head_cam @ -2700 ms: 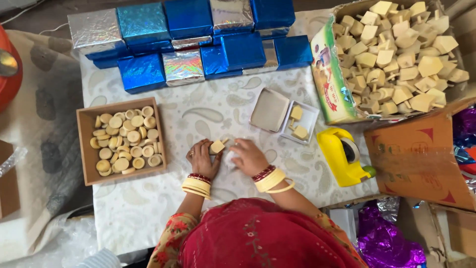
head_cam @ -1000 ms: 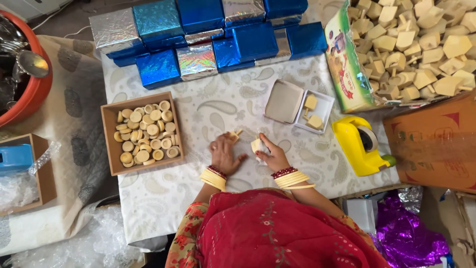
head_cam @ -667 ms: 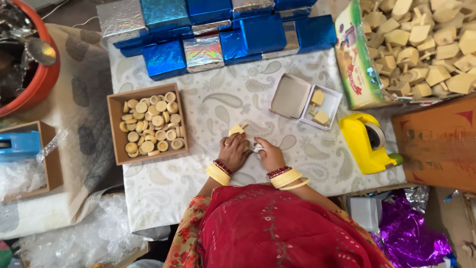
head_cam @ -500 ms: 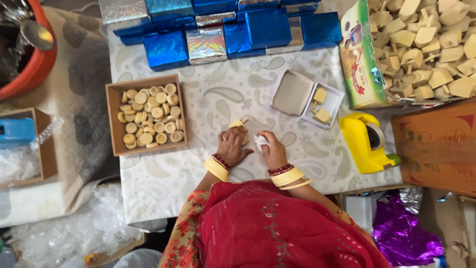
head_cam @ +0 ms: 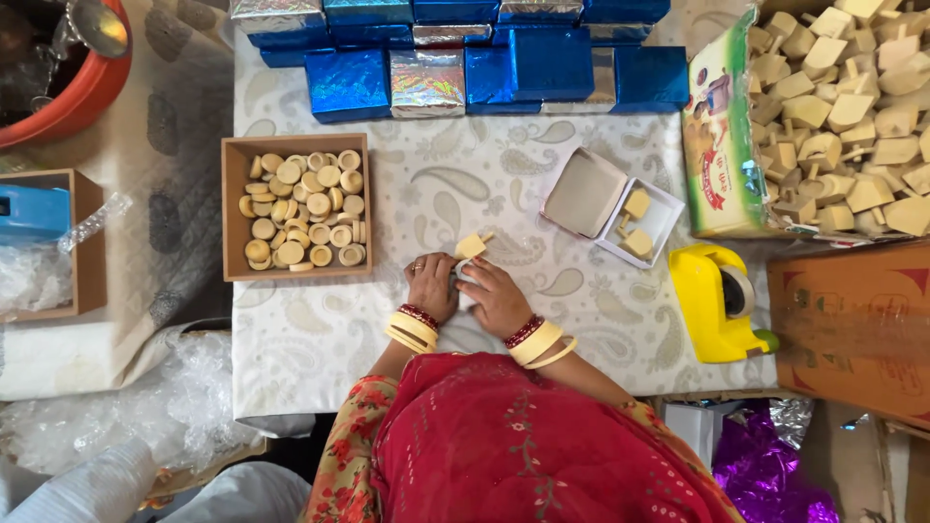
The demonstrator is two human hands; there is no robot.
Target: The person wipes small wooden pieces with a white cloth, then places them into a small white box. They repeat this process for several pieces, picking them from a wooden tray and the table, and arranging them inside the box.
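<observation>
Paisley-cloth table: both hands, left and right, apparently pinch a wooden top; next, place it in the open box.

Small white piece mostly hidden inside both hands' grip, fingertips tucked under, orange tub far left cut off

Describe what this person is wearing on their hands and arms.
The left hand has a ring on one finger, and its wrist carries a dark red beaded bangle next to stacked broad cream-yellow bangles. The right hand wears the same kind of set: a red beaded bangle, a wide cream-yellow one and a thinner one. The forearms are bare; a red embroidered drape and a floral orange sleeve begin higher up.
</observation>
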